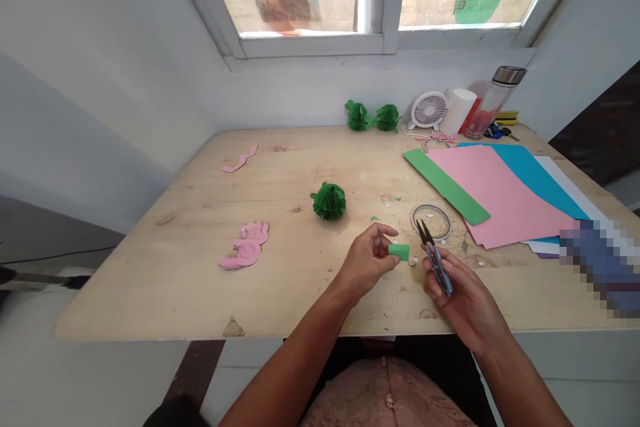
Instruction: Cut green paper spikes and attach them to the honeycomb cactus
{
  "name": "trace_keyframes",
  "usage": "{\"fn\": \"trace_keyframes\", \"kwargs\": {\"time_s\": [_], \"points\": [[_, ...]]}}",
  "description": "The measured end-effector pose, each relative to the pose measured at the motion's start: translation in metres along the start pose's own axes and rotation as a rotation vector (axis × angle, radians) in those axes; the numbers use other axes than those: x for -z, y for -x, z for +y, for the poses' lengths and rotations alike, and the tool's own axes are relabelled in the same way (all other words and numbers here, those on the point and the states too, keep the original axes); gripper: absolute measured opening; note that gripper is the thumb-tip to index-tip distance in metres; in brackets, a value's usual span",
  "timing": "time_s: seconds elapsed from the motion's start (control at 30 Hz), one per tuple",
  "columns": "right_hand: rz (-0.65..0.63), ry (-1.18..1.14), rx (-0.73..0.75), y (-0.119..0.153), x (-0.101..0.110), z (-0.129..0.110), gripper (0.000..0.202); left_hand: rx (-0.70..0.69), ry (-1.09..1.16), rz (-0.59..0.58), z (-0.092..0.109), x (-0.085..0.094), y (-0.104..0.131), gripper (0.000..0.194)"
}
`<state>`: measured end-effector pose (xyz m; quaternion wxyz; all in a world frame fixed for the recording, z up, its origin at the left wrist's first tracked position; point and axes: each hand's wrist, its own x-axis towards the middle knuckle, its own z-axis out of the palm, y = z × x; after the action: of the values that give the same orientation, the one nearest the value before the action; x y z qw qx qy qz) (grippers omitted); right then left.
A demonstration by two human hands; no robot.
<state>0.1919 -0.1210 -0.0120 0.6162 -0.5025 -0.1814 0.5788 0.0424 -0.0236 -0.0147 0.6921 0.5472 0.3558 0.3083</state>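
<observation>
Between the thumb and fingers of my left hand (367, 259) is a small green paper piece (399, 252). My right hand (463, 293) holds small blue-handled snips (437, 260), their dark blades a little apart and pointing up and away from me. The blade tips are over the near left part of a grey tape ring (431, 222) lying on the table. A dark green folded-paper ball (329, 201) sits on the wood beyond my left hand. Small green and white scraps lie around the ring.
Pink cut pieces (247, 245) lie on the table (175, 267) at left. Coloured sheets (505, 190) and a green strip (447, 185) are at right. Along the back stand two green paper shapes (387, 118), a fan (429, 110), a white roll (459, 111) and a bottle (495, 103).
</observation>
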Motion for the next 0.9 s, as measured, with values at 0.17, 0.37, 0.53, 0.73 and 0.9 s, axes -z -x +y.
{"fn": "trace_keyframes", "kwargs": {"time_s": [0.17,0.37,0.53,0.73,0.9], "points": [[-0.035,0.075,0.004,-0.009,-0.019,0.004,0.028,0.046,-0.007,-0.059,0.009,0.006,0.008,0.046],[-0.003,0.258,0.034,-0.018,-0.034,0.007,0.028,0.053,0.015,-0.084,0.017,0.011,0.013,0.050],[0.073,0.252,0.069,-0.017,-0.040,0.014,0.028,0.079,0.206,0.062,0.019,0.013,0.015,0.045],[0.142,0.201,0.133,-0.016,-0.051,0.027,0.028,0.108,0.370,0.220,0.003,0.002,0.022,0.025],[0.137,0.303,0.191,-0.015,-0.055,0.034,0.025,0.096,0.314,0.303,0.000,-0.005,0.026,0.020]]}}
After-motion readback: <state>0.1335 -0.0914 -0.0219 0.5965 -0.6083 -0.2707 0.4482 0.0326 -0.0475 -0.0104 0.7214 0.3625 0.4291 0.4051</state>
